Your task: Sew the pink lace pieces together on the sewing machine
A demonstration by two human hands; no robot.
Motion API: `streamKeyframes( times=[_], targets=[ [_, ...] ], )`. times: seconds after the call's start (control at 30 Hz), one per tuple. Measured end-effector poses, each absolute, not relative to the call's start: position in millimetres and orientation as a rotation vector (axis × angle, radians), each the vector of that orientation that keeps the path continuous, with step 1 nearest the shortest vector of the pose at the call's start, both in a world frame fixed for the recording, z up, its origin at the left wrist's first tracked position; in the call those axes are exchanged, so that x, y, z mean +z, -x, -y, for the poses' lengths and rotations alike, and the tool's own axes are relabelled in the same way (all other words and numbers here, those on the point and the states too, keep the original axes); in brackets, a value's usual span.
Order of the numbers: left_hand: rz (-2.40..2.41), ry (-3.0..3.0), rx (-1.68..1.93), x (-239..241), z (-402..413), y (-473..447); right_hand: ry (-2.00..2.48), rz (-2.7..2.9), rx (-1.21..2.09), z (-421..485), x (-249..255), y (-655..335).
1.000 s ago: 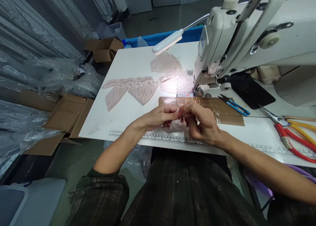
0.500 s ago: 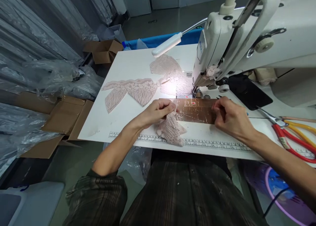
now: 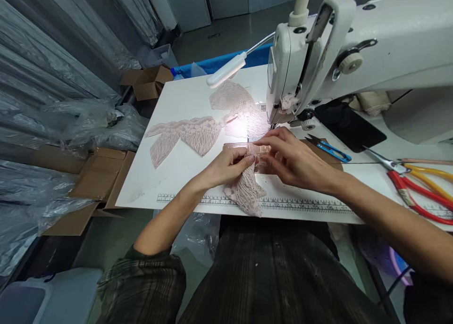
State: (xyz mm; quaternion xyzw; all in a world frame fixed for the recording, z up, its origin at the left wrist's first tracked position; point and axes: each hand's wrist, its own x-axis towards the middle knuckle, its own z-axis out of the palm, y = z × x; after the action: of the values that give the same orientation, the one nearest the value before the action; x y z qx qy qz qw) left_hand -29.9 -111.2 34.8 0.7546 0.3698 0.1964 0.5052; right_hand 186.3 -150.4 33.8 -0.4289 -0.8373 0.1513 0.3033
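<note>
My left hand (image 3: 226, 166) pinches the top of a pale pink lace piece (image 3: 247, 194) that hangs down over the printed ruler (image 3: 300, 204) at the table's front edge. My right hand (image 3: 288, 156) reaches across beside it, fingers stretched out and partly curled, fingertips touching the lace top and the shiny brown taped strip (image 3: 244, 148). Both hands lie just in front of the needle area of the white sewing machine (image 3: 339, 55).
A chain of sewn pink lace pieces (image 3: 198, 133) trails left under the lamp (image 3: 226, 70). Blue thread snips (image 3: 331, 148) and red-and-yellow scissors (image 3: 421, 187) lie to the right. Cardboard boxes (image 3: 102, 173) and plastic-wrapped bundles (image 3: 53, 102) fill the floor at left.
A second ago both hands pinched the lace together; the right hand went out to the right along the taped strip, and has now come back left to the lace. The view has shifted.
</note>
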Motion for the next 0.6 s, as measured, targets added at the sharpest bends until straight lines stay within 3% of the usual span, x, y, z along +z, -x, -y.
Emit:
streamKeyframes(
  times=[0.1, 0.2, 0.3, 0.5, 0.6],
  targets=[
    [-0.912, -1.891, 0.46, 35, 110, 29, 1.251, 2.48, 0.049, 149, 43, -183],
    [-0.922, -1.911, 0.47, 35, 110, 29, 1.291, 2.584, -0.071, 147, 43, -184],
    [-0.903, -1.891, 0.473, 35, 110, 32, 1.218, 2.469, 0.016, 145, 38, -189],
    [-0.811, -1.765, 0.499, 34, 108, 35, 1.071, 2.037, 0.501, 149, 28, -188],
    [-0.764, -1.642, 0.465, 33, 107, 33, 0.99, 1.938, 0.393, 151, 22, -176]
  ],
)
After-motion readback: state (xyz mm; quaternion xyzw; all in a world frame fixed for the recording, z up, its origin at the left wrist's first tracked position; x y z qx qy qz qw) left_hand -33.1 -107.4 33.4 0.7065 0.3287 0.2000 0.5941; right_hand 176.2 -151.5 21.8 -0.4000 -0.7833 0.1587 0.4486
